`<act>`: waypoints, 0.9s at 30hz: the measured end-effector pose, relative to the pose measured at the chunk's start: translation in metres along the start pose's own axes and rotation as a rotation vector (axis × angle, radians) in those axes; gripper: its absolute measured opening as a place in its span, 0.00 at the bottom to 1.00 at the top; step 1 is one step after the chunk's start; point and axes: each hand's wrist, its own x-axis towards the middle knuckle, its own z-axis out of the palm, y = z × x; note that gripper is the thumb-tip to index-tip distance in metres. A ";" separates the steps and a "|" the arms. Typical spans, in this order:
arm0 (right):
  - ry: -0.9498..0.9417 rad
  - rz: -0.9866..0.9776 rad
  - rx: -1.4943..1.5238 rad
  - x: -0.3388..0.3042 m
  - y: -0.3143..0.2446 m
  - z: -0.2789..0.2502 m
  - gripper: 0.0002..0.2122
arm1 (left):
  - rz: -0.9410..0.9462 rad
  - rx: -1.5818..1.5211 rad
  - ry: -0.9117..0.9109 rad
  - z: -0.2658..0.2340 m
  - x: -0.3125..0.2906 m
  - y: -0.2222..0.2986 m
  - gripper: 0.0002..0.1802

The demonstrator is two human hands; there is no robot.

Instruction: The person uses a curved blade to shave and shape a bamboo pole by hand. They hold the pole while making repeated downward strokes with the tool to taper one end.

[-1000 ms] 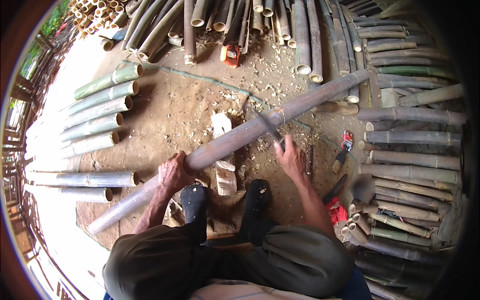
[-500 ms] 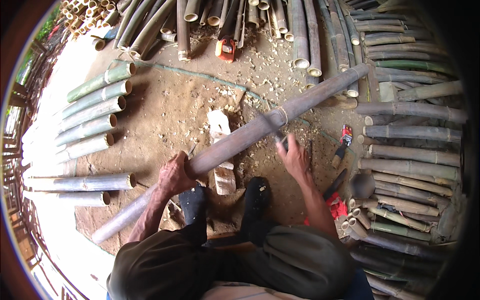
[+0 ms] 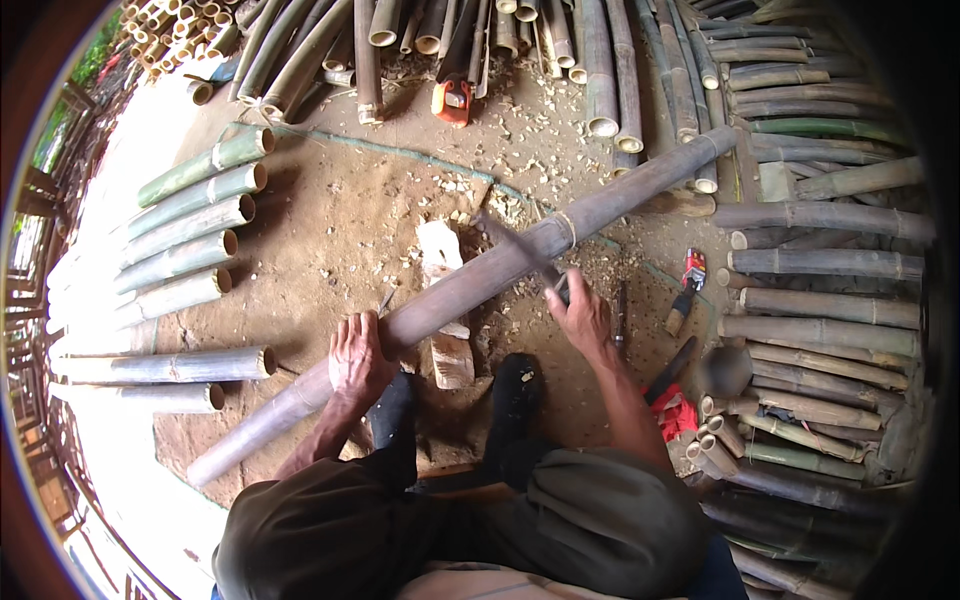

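Pole (image 3: 480, 281) slants over block (image 3: 438, 246), from near mat's (image 3: 310, 215) lower-left corner past upper-right edge. Left hand (image 3: 357, 355) clamped over pole, left of block; right hand (image 3: 586, 312) wrapped round knife (image 3: 515, 242) handle. Pole probably stiff, lightish, smooth, apt to roll; best held palm-over, near block.

The long bamboo pole (image 3: 450, 300) lies before you from eight o'clock to two, across the wooden block (image 3: 452, 362) just ahead of your feet (image 3: 393, 415), around six; the knife (image 3: 515, 243) in your right hand (image 3: 586, 317) is over it. Bamboo lengths (image 3: 195, 218) lie around nine to ten, upper poles (image 3: 602, 80) at eleven to one, a handled tool (image 3: 685, 297) at three, beside stacked bamboo (image 3: 825, 265).
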 end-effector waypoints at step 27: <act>0.182 0.176 0.214 0.015 0.012 0.017 0.17 | -0.011 -0.309 -0.424 -0.017 0.049 -0.035 0.39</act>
